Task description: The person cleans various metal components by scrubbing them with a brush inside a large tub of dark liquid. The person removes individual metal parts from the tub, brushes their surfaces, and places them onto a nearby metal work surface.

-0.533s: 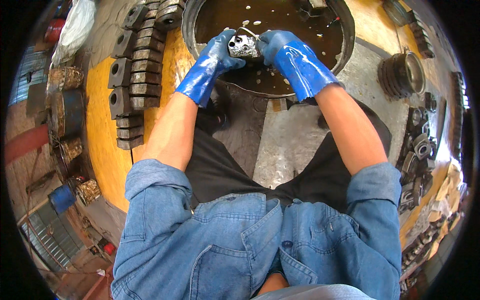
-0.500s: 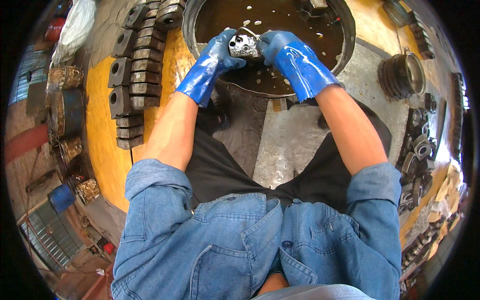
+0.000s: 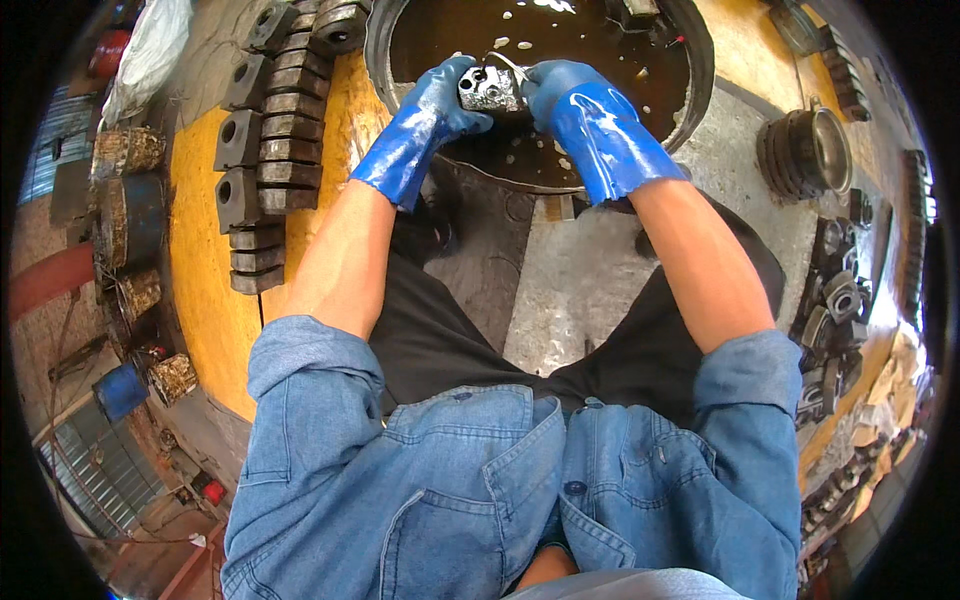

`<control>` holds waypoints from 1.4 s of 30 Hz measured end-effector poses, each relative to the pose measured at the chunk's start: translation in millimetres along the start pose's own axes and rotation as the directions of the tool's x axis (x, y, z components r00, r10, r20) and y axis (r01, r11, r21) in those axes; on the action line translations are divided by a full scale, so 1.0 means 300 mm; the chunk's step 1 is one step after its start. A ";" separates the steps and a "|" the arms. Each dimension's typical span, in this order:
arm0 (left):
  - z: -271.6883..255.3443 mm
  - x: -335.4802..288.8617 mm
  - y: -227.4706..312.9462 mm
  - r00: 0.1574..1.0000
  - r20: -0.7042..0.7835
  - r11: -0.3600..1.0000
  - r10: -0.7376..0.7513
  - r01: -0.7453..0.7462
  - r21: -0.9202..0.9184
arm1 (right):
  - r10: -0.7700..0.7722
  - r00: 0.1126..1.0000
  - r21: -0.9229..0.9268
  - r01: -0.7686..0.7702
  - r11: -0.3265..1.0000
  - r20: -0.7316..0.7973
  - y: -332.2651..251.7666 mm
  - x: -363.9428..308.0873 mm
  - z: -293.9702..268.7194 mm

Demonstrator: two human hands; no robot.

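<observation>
the person sits over a round dark basin (image 3: 700,90) of murky brown liquid, with pale flecks floating on top. both hands wear blue rubber gloves that reach partway up the forearms. between them, just above the near part of the liquid, is a small silvery metal block (image 3: 490,90) with round holes in its face, wet and shiny.

the left hand (image 3: 440,105) grips the block from its left side, fingers curled around it and thumb up near the top. the right hand (image 3: 570,95) closes on it from the right, fingers wrapped against its edge; a thin pale sliver sticks up where that hand meets the block, too small to tell what it is. so both sets of fingers are clamped on the same piece, which is held up and not resting on anything.

to the person's left, a row of dark metal blocks (image 3: 270,150) with bored holes lies stacked on a yellow surface (image 3: 200,300). to the right, a round ribbed metal part (image 3: 805,150) sits on grey ground, with a heap of small dark castings (image 3: 835,300) nearer the edge. the person wears a blue denim shirt and dark trousers.
</observation>
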State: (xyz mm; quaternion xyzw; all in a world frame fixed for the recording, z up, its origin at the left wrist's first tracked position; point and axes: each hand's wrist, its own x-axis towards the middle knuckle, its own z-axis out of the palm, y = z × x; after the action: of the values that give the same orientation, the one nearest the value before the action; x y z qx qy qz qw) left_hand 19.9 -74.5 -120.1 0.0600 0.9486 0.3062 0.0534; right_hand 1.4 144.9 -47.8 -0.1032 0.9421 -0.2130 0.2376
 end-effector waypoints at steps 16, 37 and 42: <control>-0.008 -0.005 0.019 0.999 0.022 1.000 -0.022 0.023 -0.021 | -0.242 0.970 0.100 0.237 0.966 0.034 0.100 0.018 -0.019; 0.005 0.014 -0.012 0.997 0.011 0.994 -0.072 0.073 -0.084 | -0.257 0.935 -0.272 0.188 0.944 -0.245 0.332 0.025 -0.082; -0.004 0.039 0.004 0.998 0.051 0.996 -0.026 0.030 -0.078 | -0.232 0.967 -0.391 0.175 0.904 -0.104 0.453 0.098 -0.017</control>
State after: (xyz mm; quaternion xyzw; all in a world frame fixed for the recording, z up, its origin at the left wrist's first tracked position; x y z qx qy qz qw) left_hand 8.1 -72.5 -119.3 0.0522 0.9348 0.3411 0.0838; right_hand -39.3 258.6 -116.9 -0.2289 0.9644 -0.0579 0.1189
